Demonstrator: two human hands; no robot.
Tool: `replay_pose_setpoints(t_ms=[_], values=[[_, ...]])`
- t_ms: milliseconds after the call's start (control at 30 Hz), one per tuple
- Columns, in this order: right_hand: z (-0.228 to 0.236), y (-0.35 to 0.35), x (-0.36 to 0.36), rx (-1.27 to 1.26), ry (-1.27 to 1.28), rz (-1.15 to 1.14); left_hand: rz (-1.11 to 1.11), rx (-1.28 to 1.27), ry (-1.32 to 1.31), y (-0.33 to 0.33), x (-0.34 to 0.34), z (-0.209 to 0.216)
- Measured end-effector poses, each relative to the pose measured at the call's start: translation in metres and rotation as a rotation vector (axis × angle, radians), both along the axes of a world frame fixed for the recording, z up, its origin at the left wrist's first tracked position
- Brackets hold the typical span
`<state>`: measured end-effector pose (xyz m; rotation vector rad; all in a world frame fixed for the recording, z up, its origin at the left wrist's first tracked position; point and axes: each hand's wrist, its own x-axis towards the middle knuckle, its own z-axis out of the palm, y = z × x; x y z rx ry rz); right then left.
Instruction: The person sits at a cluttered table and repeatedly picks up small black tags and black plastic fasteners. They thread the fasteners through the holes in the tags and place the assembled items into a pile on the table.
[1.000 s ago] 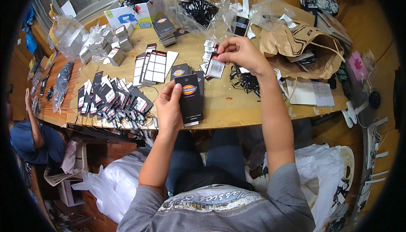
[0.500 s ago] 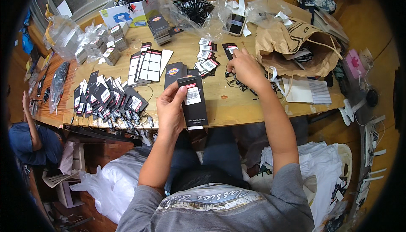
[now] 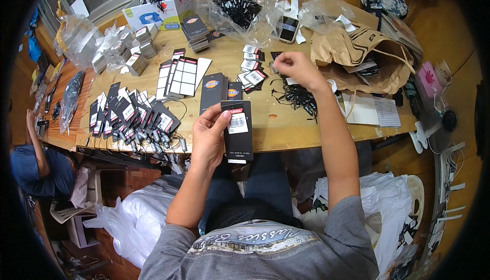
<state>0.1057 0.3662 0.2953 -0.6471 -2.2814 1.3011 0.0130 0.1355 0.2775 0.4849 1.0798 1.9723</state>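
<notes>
My left hand (image 3: 208, 138) is closed on black hang tags (image 3: 240, 139), thumb on top beside a white barcode sticker; a pale edge shows below them. Farther right, over the table, my right hand (image 3: 300, 69) has its fingers pinched together; whatever they hold is too small to make out. Behind its fingertips lies a partly hidden black tag (image 3: 276, 55). Below that hand sits a tangle of black tag strings (image 3: 298, 99). Between my hands are small barcode tags (image 3: 252, 79) in a loose row. Black tags with a coloured logo (image 3: 212, 89) lie just beyond my left hand.
At left are a heap of strung tags (image 3: 127, 114) and white label sheets (image 3: 182, 76). Along the back stand tag stacks (image 3: 196, 35), a printed box (image 3: 158, 17), a plastic bag of strings (image 3: 237, 9) and a phone (image 3: 288, 29). A paper bag (image 3: 332, 50) stands right.
My right hand has lifted slightly away from the table and the black tag, its fingers now pinched. My left hand, holding the hang tags, has shifted slightly right and down.
</notes>
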Motion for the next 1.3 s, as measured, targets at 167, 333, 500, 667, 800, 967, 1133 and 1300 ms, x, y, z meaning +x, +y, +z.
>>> replay_pose_setpoints(t_ms=[167, 333, 500, 667, 800, 967, 1133, 1300], values=[[0.026, -0.008, 0.004, -0.592, 0.275, 0.195, -0.129, -0.006, 0.062, 0.016, 0.003, 0.01], [0.028, -0.037, 0.002, -0.718, 0.446, 0.279, -0.269, 0.123, 0.128, 0.05, 0.006, 0.017], [0.026, -0.039, 0.005, -0.739, 0.561, 0.284, -0.233, -0.022, 0.123, 0.068, 0.011, 0.018], [0.022, -0.041, 0.006, -0.797, 0.635, 0.307, -0.266, -0.032, 0.053, 0.066, 0.016, 0.014], [0.014, -0.036, 0.004, -0.881, 0.677, 0.275, -0.324, -0.077, 0.111, 0.057, 0.022, 0.008], [0.017, -0.02, 0.009, -1.02, 0.689, 0.219, -0.365, -0.092, 0.024, 0.033, 0.025, 0.0], [0.02, -0.008, 0.007, -1.102, 0.804, 0.2, -0.394, -0.141, 0.011, 0.018, 0.027, -0.01], [0.03, 0.011, 0.015, -1.034, 0.908, 0.201, -0.408, -0.191, -0.027, 0.002, 0.03, -0.018]])
